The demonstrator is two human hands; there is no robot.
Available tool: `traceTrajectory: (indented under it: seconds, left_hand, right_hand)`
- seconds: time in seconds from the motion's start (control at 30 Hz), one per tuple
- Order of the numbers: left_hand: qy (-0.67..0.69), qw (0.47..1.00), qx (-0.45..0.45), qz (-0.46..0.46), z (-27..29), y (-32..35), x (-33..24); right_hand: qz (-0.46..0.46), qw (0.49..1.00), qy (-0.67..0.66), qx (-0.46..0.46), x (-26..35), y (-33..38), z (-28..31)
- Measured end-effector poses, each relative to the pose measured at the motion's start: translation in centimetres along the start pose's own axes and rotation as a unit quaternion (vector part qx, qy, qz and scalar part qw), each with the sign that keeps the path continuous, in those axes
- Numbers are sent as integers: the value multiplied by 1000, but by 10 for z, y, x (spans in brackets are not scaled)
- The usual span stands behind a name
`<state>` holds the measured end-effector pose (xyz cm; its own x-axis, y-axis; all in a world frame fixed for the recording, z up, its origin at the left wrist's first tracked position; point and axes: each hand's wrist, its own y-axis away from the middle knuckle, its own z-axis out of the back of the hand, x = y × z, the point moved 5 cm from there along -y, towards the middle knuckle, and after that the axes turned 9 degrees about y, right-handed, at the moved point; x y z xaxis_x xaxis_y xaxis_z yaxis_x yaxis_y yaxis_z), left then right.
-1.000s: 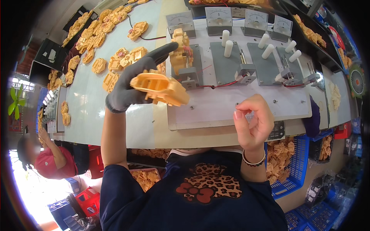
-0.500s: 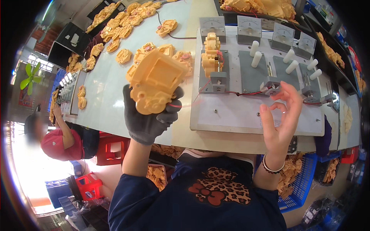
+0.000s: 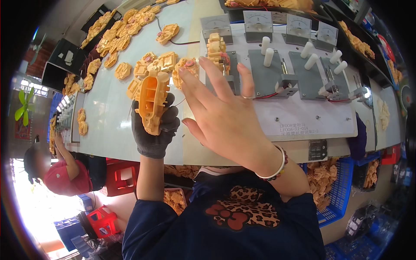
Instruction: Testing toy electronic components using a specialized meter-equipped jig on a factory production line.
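My left hand [image 3: 151, 138], in a dark grey glove, is closed around a yellow-orange plastic housing [image 3: 149, 102]. The housing stands narrow side up, with a hollow slot showing. My bare right hand [image 3: 229, 115] stretches across the table with its fingers spread and nothing held. Its fingertips overlap a loose housing with a pink part [image 3: 187, 69]; whether they touch it I cannot tell. Beyond them, another housing [image 3: 215, 45] sits at the left station of the white test board [image 3: 312, 119], partly hidden by my fingers. More loose housings [image 3: 164, 61] lie just beyond my left hand.
Dial meters [image 3: 258, 24] line the test board's back edge, with white pegs [image 3: 268, 57] and metal clamps [image 3: 287, 83] in front. A pile of housings [image 3: 117, 41] lies far left. Below the table stands a blue basket [image 3: 344, 190] of parts. A person in red [image 3: 65, 180] works at left.
My right hand has swung left from the board's middle stations, its fingers spreading. The housing in my left hand has turned from its broad face to its narrow side. The view has shifted slightly.
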<state>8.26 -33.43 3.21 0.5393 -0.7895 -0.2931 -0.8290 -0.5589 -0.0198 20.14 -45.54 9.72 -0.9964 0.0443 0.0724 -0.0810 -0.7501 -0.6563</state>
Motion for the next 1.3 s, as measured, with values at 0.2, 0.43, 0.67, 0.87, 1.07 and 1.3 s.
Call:
traceTrajectory:
  seconds: [0.2, 0.43, 0.67, 0.87, 1.07, 1.3]
  left_hand:
    - [-12, 999, -39, -25, 8, 3, -4]
    - [-56, 996, -16, -61, 23, 18, -20]
    - [-172, 981, 77, -36, 25, 4, -23]
    - [-236, 966, 110, 7, 18, -17, -16]
    - [-161, 984, 69, -15, 34, -26, -23]
    - [-143, 978, 151, 17, 25, -36, -11]
  right_hand:
    - [-49, 992, 109, 35, -10, -3, -15]
    - [-28, 999, -5, -46, -10, 10, 12]
    - [-158, 926, -335, -76, -41, 42, -3]
    - [-244, 834, -493, -39, -49, 44, -24]
    - [-238, 804, -542, -52, -54, 43, -28]
    - [-226, 818, -526, -47, -48, 49, -36]
